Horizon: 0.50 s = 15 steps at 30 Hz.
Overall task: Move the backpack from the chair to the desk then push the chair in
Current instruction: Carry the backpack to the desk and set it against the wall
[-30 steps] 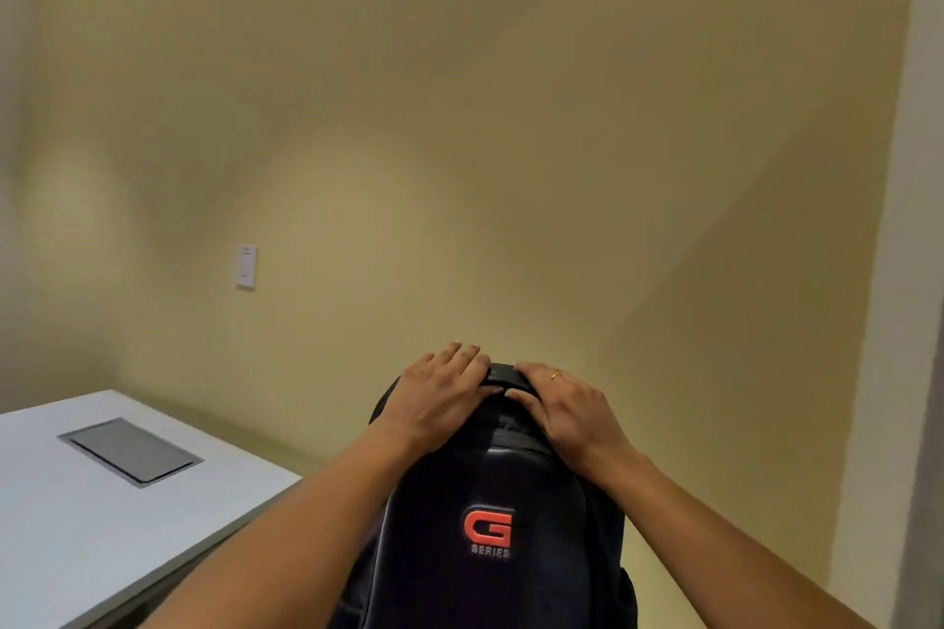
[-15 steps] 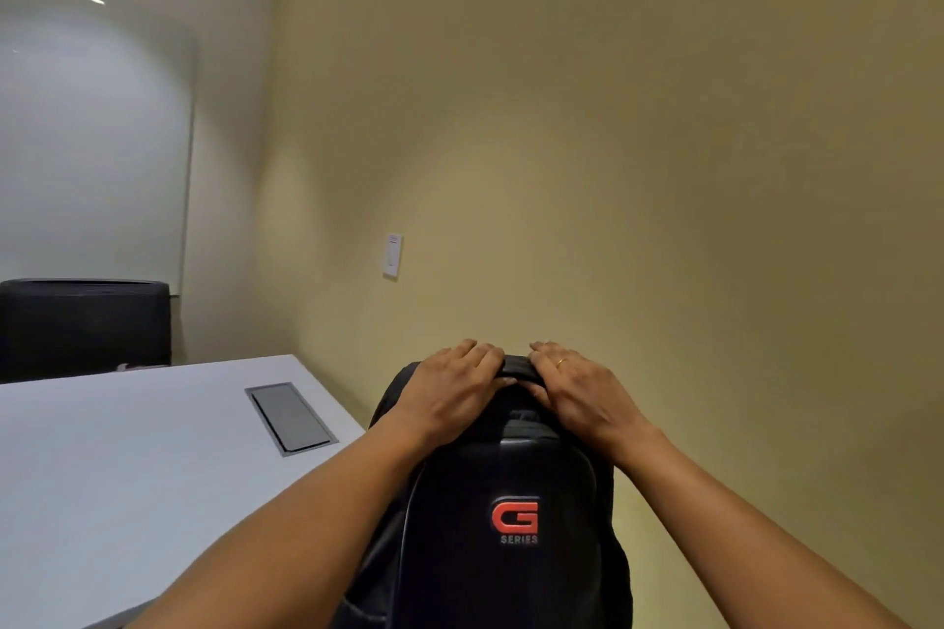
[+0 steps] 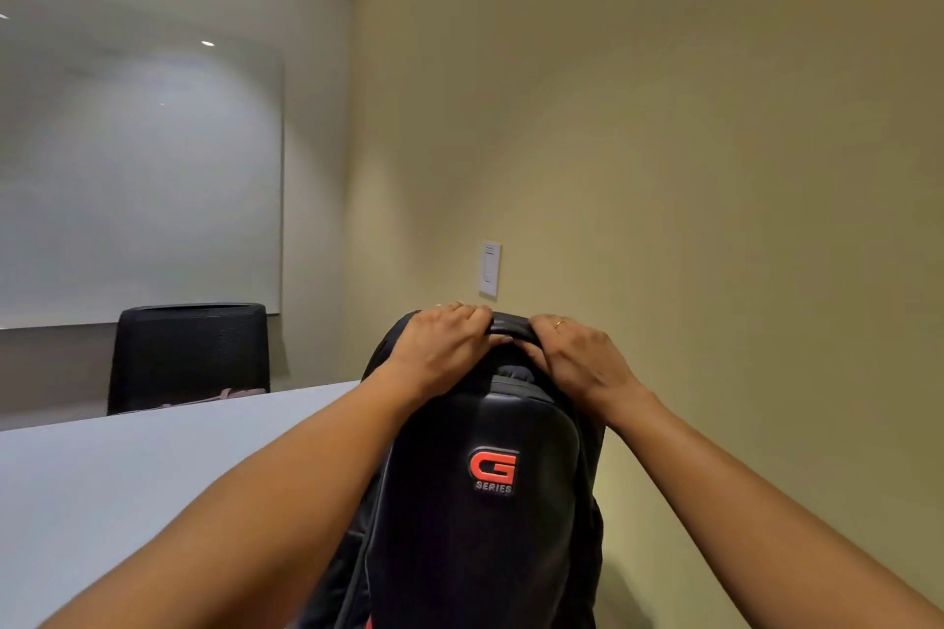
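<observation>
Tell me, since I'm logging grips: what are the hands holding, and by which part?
Both the left hand and right hand grip the black backpack by its top carry handle.

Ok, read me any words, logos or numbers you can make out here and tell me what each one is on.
"G": large red letter logo on the front panel of the black backpack.
"SERIES": small pale lettering directly under the G, same panel.
White wall plate: faint marks near its top, too small and blurred to read.
Nothing else readable; the whiteboard shows no writing.

White desk [image 3: 127, 485], seemingly bare.
</observation>
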### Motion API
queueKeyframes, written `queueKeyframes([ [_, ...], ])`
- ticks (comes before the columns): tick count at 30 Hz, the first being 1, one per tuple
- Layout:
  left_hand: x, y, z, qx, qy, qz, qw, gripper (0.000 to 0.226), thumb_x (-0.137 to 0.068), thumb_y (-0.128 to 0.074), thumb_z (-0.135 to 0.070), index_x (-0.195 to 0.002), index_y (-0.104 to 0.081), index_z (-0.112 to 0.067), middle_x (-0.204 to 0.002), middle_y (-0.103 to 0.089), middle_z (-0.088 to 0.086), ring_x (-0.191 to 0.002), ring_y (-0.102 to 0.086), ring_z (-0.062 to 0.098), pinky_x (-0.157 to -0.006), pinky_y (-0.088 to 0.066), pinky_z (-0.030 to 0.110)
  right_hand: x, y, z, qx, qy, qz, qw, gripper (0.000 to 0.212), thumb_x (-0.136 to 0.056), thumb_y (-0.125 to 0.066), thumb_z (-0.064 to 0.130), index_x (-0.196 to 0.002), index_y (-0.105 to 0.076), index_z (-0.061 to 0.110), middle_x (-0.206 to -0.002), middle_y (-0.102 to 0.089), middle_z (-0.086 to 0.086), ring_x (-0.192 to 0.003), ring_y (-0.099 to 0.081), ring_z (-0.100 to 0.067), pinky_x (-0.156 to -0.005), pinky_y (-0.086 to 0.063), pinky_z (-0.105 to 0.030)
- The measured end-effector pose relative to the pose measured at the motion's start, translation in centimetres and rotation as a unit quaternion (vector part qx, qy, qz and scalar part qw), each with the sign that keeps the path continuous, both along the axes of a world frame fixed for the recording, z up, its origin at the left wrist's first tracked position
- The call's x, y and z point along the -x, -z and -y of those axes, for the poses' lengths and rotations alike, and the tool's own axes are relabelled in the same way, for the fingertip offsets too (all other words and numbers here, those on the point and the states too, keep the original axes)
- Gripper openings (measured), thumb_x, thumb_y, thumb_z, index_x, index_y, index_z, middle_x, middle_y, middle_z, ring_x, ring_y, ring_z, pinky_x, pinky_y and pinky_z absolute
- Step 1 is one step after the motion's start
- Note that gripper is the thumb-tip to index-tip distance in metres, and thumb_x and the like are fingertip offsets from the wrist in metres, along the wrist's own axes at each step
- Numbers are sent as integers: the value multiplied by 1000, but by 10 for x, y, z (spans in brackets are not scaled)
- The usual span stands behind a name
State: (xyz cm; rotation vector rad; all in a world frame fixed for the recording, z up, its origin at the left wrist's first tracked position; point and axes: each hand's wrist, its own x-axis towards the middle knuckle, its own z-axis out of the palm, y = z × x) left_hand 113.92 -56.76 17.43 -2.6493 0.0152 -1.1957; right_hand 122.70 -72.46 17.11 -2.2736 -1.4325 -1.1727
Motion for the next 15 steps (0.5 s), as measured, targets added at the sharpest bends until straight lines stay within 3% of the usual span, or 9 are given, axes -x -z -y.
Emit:
queueKeyframes([
  [4, -35, -7, -47, 10, -61, -14, 998, 48, -96, -32, -47, -109, -54, -6, -111, -63, 12, -100, -59, 30, -79, -45, 39, -46, -4, -59, 12, 7, -26, 1000, 45, -97, -30, 42, -108, -51, 4, -108, -62, -15, -97, -58, -32, -73, -45, -41],
  [15, -135, -8, -169, 66, -177, -24, 982, 47, -97, -28, -47, -106, -52, -7, -109, -62, 13, -97, -58, 30, -74, -44, 39, -161, -11, -206, 0, -63, -25, 998, 40, -98, -29, 39, -107, -51, 6, -109, -61, -14, -97, -58, -31, -74, -42, -38],
])
